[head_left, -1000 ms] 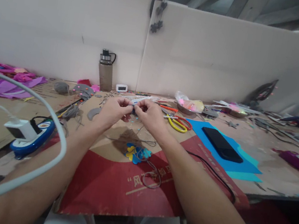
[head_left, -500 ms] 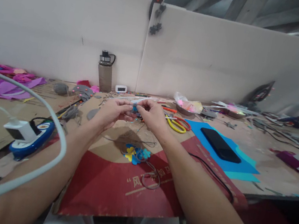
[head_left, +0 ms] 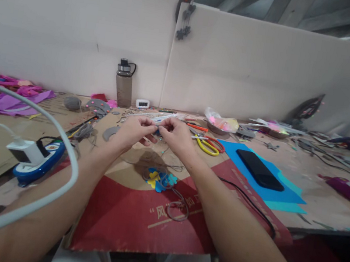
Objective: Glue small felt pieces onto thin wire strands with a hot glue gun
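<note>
My left hand [head_left: 138, 132] and my right hand [head_left: 174, 135] meet above the middle of the cardboard, fingertips pinched together. Between them is a small blue piece [head_left: 157, 131], mostly hidden by the fingers. Both hands appear closed on it. Below lie blue, turquoise and yellow flower-shaped cutouts [head_left: 161, 181], with a loop of grey cord [head_left: 178, 211] tangled over and beside them. Just right of my right hand are scissors with yellow handles [head_left: 208, 148] and a red-handled pair [head_left: 221, 145].
A black phone [head_left: 259, 170] rests on blue sheets [head_left: 279, 195] at the right. A bottle [head_left: 124, 87] and small white clock [head_left: 142, 103] stand behind. On the left are a blue power strip [head_left: 35, 171], a white cable [head_left: 71, 167] and purple scraps [head_left: 16, 105].
The fingertips have drawn closer together around the blue piece, so less of it shows. The whole view has shifted very slightly.
</note>
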A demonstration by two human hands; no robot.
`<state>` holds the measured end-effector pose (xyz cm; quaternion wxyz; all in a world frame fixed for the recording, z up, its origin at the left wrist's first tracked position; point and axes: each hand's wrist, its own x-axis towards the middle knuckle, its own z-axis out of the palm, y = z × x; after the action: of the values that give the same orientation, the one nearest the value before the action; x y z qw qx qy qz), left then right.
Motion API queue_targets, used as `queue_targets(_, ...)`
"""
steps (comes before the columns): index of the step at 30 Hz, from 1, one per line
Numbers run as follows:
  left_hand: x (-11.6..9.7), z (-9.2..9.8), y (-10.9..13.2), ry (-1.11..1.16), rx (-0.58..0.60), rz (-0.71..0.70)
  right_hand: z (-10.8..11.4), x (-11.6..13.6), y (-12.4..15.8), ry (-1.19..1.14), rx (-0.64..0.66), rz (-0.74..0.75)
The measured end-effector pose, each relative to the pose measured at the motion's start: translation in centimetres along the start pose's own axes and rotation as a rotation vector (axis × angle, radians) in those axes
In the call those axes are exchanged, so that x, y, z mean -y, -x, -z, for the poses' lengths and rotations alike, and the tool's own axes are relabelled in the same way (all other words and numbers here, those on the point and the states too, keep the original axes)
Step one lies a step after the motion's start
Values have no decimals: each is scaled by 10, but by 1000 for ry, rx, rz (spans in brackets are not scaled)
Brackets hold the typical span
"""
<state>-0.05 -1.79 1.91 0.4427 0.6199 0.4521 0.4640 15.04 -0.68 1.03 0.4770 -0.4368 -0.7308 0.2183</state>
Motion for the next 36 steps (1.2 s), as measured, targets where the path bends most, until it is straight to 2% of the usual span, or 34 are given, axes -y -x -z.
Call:
queue_targets(2, 1, 3, -2, -73, -59, -18, -1, -1, -1, -45, 40, 3)
queue_targets(5, 3, 7, -5, -51, -109, -19, -1, -3, -2, -93, 42, 30)
queue_targets(10, 5, 6, -7, 25, -114, -31, -1, -3, 0, -57, -17, 85)
queue_targets(15, 1, 2, -4, 145, -141, 17, -2, 1, 5, 52, -39, 118)
queue_targets(20, 0, 2, -3, 169, -161, 29, -4, 3, 7, 110, -89, 154)
queue_targets(24, 2, 3, -5, 186, -178, 7, -8, 5, 8, 133, -61, 178)
queue_targets(26, 4, 3, -6, 210, -175, 0, -10, 4, 7, 75, -43, 148)
queue_targets(30, 6, 2, -8, 269, -168, -5, -13, -2, 4, -100, -30, -3)
queue_targets(34, 4, 2, -6, 304, -151, 38, -12, -5, 1, -131, -45, -86)
queue_targets(36, 2, 4, -7, 327, -167, 72, -10, -5, 1, -144, -8, -104)
